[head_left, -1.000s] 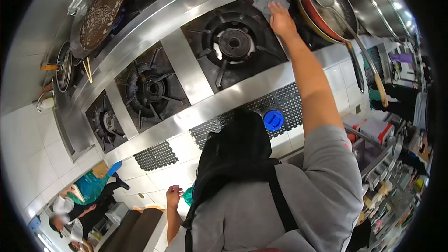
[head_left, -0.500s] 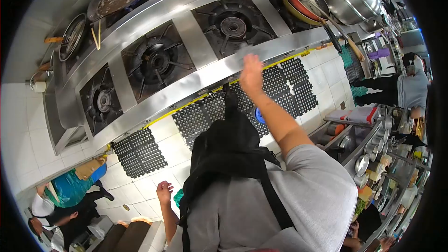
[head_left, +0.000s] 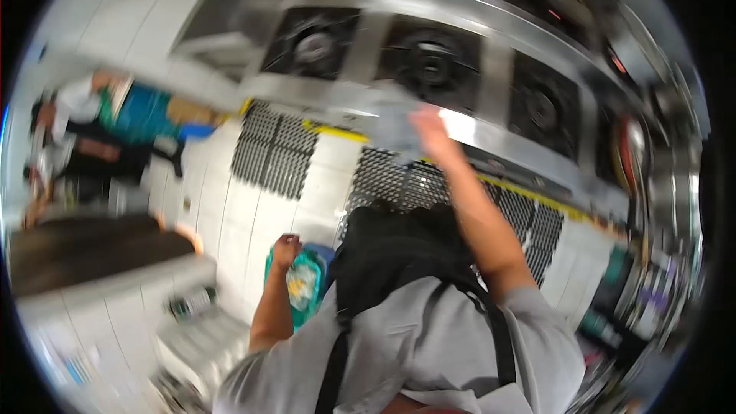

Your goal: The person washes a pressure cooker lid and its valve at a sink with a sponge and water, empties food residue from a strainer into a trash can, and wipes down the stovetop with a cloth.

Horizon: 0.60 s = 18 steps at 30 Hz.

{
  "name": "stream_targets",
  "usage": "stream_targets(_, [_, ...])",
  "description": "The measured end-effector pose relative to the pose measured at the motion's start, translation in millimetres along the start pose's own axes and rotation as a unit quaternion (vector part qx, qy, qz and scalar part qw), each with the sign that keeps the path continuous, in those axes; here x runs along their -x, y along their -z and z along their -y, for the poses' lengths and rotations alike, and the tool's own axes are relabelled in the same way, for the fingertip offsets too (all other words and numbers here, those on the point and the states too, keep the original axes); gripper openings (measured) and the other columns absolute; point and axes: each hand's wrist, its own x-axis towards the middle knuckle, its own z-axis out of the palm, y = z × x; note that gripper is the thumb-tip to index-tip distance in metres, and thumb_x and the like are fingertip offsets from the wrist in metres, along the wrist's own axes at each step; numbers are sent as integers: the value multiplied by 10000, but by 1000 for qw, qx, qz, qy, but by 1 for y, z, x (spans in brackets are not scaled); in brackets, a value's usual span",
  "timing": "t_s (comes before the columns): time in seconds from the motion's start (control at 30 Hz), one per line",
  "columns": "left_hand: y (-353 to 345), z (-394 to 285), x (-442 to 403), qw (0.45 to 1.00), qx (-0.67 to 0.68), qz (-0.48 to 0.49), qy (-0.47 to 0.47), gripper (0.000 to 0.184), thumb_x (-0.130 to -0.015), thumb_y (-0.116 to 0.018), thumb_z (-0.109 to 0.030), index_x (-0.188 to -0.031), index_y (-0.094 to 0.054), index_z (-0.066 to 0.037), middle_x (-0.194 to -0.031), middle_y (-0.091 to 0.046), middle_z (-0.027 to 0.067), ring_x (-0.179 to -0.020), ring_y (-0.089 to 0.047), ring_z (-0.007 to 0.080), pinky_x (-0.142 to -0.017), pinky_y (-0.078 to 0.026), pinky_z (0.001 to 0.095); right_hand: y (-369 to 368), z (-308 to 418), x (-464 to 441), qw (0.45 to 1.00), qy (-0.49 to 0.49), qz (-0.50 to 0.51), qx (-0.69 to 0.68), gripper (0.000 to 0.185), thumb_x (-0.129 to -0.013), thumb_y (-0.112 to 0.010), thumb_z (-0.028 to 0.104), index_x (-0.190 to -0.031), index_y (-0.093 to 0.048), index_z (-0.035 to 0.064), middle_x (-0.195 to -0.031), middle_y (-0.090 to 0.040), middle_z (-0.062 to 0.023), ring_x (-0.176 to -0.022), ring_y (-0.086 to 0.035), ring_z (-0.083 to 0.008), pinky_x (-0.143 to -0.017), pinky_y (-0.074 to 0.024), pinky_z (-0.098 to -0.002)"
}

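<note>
My right hand (head_left: 431, 132), blurred by motion, is closed on a grey cloth (head_left: 389, 116) at the front edge of the steel stove (head_left: 496, 80). The cloth hangs loosely to the left of the fingers, partly over the edge. Behind it are black burners, one (head_left: 432, 65) straight ahead and another (head_left: 310, 47) further left. Low at my left side, my left hand (head_left: 287, 249) has its fingers curled in, with nothing visible in them. It hovers by the rim of a bin with a green liner (head_left: 313, 314), which has pale and yellow scraps inside.
Two people (head_left: 84, 134) stand at the far left beside a green bag (head_left: 138, 113). Perforated black mats (head_left: 273, 149) lie on the white tiled floor along the stove. Pans (head_left: 630, 155) are on the stove's right end. A brown cylindrical shape (head_left: 100, 249) is at left.
The view has swung left. My right hand has moved from the far right burner area to the stove's front edge, and the cloth now trails from it. The lined bin has come into fuller view.
</note>
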Motion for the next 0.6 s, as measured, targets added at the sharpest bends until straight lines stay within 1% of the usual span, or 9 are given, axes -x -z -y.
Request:
stream_targets(0.03, [-8,-4,13,999,-45,-17,19,332,-920,-609,-234,-1087,-582,52,-837,-677,127,-676,-648,178,-537,-503,286,31,-33,3,994,-26,23,102,332,-1000,-463,264,-1218,-587,47,-1275,-570,-180,-1231,-492,-344,-1065,-361,-397])
stream_targets(0.07, [-10,11,17,999,-29,-22,30,340,-914,-619,-248,-1080,-588,47,-802,-675,115,-647,-643,176,-533,-499,288,73,-18,23,985,6,-82,150,358,-997,-474,253,-1258,-566,26,-1291,-568,-185,-1227,-507,-326,-1066,-361,-392])
stream_targets(0.1, [-17,29,24,999,-18,-19,41,348,-907,-629,-262,-1072,-593,43,-767,-674,104,-618,-638,173,-529,-494,290,107,-17,36,988,-48,-139,54,394,-991,-489,219,-1317,-520,0,-1310,-560,-198,-1221,-523,-295,-1052,-376,-376])
stream_targets(0.13, [-26,37,36,996,-15,-35,79,337,-904,-638,-262,-1043,-604,44,-739,-665,100,-596,-631,169,-529,-496,300,138,-18,46,988,-32,-153,16,429,-982,-503,188,-1356,-478,-21,-1316,-558,-200,-1205,-536,-269,-1033,-394,-348])
stream_targets(0.17, [-31,60,44,999,-14,-30,37,326,-903,-639,-262,-1021,-615,41,-737,-663,101,-586,-626,165,-527,-495,307,159,-37,55,987,11,-158,34,411,-986,-497,169,-1346,-486,-29,-1309,-565,-208,-1210,-544,-281,-1020,-406,-330])
stream_targets(0.27, [-58,64,78,983,-68,-27,167,304,-903,-636,-254,-998,-625,35,-727,-657,92,-603,-627,162,-542,-497,306,205,-80,82,990,-81,-13,110,515,-959,-555,226,-1398,-430,-13,-1391,-482,-241,-1305,-456,-353,-1081,-347,-396])
stream_targets(0.33, [-80,59,100,985,-40,-5,169,279,-899,-629,-240,-979,-631,27,-723,-651,85,-625,-626,162,-556,-494,300,215,-102,90,908,83,170,373,713,-889,-645,292,-1458,-331,0,-1494,-324,-262,-1392,-290,-437,-1136,-240,-497])
stream_targets(0.43, [-108,39,126,991,-7,-18,131,271,-896,-632,-245,-946,-641,21,-726,-647,75,-640,-624,160,-563,-490,294,205,-132,92,885,121,192,407,878,-813,-711,331,-1484,-254,-3,-1551,-193,-249,-1419,-167,-476,-1149,-151,-564])
stream_targets(0.6, [-135,68,136,986,62,17,151,258,-907,-628,-246,-942,-646,9,-746,-658,72,-634,-627,156,-562,-492,293,147,-117,38,862,165,218,428,903,-731,-757,218,-1473,-283,18,-1548,-220,-220,-1429,-189,-431,-1147,-173,-562])
